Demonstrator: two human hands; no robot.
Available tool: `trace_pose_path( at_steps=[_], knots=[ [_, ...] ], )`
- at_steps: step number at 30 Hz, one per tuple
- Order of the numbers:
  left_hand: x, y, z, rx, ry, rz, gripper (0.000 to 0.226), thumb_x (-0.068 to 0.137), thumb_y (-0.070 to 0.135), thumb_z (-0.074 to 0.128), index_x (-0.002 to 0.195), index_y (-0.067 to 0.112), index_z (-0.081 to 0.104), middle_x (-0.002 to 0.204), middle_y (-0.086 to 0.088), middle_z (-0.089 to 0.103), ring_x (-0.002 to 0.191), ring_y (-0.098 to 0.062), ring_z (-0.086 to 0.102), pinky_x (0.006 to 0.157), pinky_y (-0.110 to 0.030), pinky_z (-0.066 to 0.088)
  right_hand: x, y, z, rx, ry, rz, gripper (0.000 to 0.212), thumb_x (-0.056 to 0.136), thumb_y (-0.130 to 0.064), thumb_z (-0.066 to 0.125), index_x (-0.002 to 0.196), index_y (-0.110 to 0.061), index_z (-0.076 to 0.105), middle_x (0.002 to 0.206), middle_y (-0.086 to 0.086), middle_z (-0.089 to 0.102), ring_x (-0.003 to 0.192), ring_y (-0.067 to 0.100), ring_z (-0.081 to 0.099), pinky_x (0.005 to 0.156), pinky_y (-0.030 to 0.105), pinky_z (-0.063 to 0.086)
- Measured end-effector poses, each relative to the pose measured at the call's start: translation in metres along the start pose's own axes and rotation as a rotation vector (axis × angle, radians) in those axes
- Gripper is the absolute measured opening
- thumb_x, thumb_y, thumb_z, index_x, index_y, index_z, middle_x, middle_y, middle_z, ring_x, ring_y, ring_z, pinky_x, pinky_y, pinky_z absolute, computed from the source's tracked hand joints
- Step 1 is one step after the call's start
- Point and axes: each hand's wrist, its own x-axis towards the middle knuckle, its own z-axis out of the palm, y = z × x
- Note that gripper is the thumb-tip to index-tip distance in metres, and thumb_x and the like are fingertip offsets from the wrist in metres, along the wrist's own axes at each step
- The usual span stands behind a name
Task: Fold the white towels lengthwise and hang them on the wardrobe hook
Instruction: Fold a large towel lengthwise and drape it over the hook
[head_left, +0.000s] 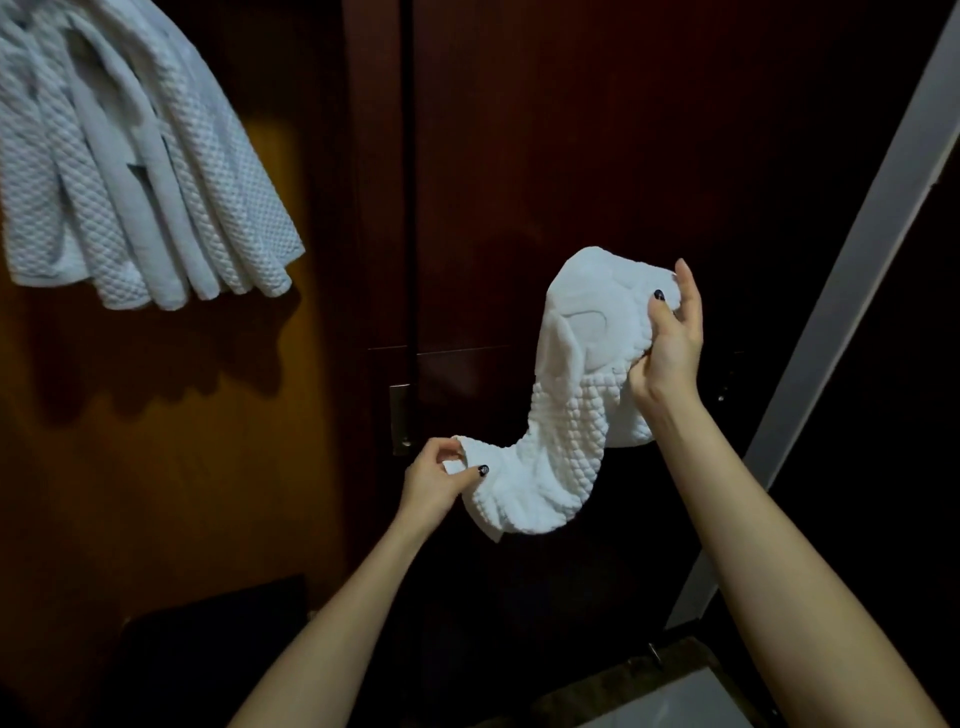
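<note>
A white waffle-textured towel (566, 415) hangs slack in the air between my two hands, in front of the dark wardrobe door (545, 156). My right hand (670, 338) holds its upper end at about chest height, thumb pressed into the cloth. Lower and to the left, my left hand (436, 478) pinches the other end between thumb and fingers. Several white towels (130, 171) hang bunched at the upper left against the lit wooden panel (156, 441). The hook they hang from is out of view.
A metal latch plate (400, 418) sits on the door edge just above my left hand. A pale door frame (857, 260) slants up the right side. A dark box shape (218, 634) stands low at the left, and a pale surface (691, 701) shows at the bottom right.
</note>
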Motion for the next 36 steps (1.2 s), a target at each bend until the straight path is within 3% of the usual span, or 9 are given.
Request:
trace_pose_path(
  at_steps=[3,8,12,14,16,22,27,30,36],
  knots=[
    [0.0,-0.009,0.003,0.067,-0.053,-0.01,0.033,0.073,0.014,0.081,0.102,0.017,0.066,0.091,0.009,0.068,0.087,-0.003,0.064,0.067,-0.007,0.044,0.001,-0.006,-0.001,0.018,-0.004,-0.012,0.042,0.1,-0.002,0.046,0.132,-0.028,0.053,0.129,-0.009,0.05,0.104,0.007,0.066,0.081,0.027,0.056],
    [-0.003,-0.021,-0.001,-0.055,-0.113,-0.14,0.019,0.082,0.006,0.068,0.097,0.017,0.073,0.092,-0.001,0.073,0.09,-0.016,0.068,0.076,-0.023,0.051,0.002,-0.01,-0.011,0.055,0.011,-0.001,0.043,0.099,-0.002,0.047,0.134,-0.025,0.051,0.118,-0.007,0.059,0.1,0.014,0.07,0.078,0.03,0.056],
    [-0.007,-0.019,-0.003,-0.322,-0.171,-0.228,0.023,0.088,0.008,0.061,0.098,0.025,0.073,0.093,0.005,0.075,0.086,-0.006,0.07,0.07,-0.023,0.049,0.001,-0.014,-0.018,0.044,0.038,-0.016,0.045,0.099,-0.002,0.046,0.138,-0.024,0.049,0.117,-0.008,0.058,0.096,0.01,0.07,0.077,0.029,0.057],
    [-0.003,-0.021,-0.004,-0.526,-0.281,-0.284,0.022,0.093,0.014,0.056,0.107,0.021,0.072,0.104,-0.003,0.074,0.094,-0.016,0.07,0.079,-0.03,0.051,0.002,-0.016,-0.021,0.063,0.044,-0.015,0.045,0.099,-0.002,0.046,0.137,-0.025,0.049,0.12,-0.006,0.057,0.097,0.011,0.071,0.076,0.029,0.057],
    [0.001,-0.02,-0.004,-0.556,-0.339,-0.292,0.022,0.096,0.023,0.054,0.106,0.017,0.072,0.108,-0.006,0.072,0.099,-0.019,0.068,0.085,-0.033,0.05,0.002,-0.019,-0.022,0.076,0.039,-0.017,0.044,0.098,-0.002,0.046,0.136,-0.025,0.05,0.123,-0.005,0.055,0.098,0.012,0.071,0.075,0.029,0.057],
    [0.017,-0.011,-0.008,-0.513,-0.018,-0.194,0.029,0.094,0.044,0.054,0.102,0.02,0.07,0.101,0.006,0.074,0.095,-0.009,0.07,0.082,-0.034,0.053,0.008,-0.025,-0.031,0.112,0.079,-0.04,0.045,0.096,0.001,0.048,0.133,-0.024,0.052,0.128,0.001,0.055,0.106,0.018,0.068,0.08,0.032,0.057],
    [0.032,-0.019,-0.036,-0.588,0.168,-0.17,0.023,0.094,0.024,0.06,0.114,0.015,0.067,0.111,-0.001,0.071,0.103,-0.021,0.066,0.083,-0.039,0.051,0.019,-0.03,-0.051,0.168,0.184,-0.046,0.045,0.097,0.003,0.043,0.136,-0.02,0.048,0.131,0.01,0.056,0.107,0.02,0.067,0.083,0.033,0.057],
    [0.037,-0.024,-0.043,-0.586,0.162,-0.106,0.028,0.093,0.01,0.06,0.121,0.01,0.063,0.13,-0.003,0.058,0.11,-0.022,0.062,0.089,-0.042,0.052,0.022,-0.031,-0.058,0.181,0.209,-0.031,0.043,0.098,0.002,0.043,0.133,-0.022,0.05,0.132,0.011,0.056,0.111,0.022,0.065,0.088,0.035,0.056],
    [0.033,-0.023,-0.04,-0.671,0.047,-0.141,0.023,0.093,0.0,0.054,0.114,0.001,0.064,0.094,-0.006,0.075,0.086,-0.017,0.072,0.063,-0.023,0.056,0.024,-0.029,-0.059,0.199,0.238,-0.023,0.044,0.097,0.003,0.045,0.133,-0.023,0.052,0.129,0.01,0.058,0.103,0.02,0.068,0.082,0.033,0.057]
  ],
)
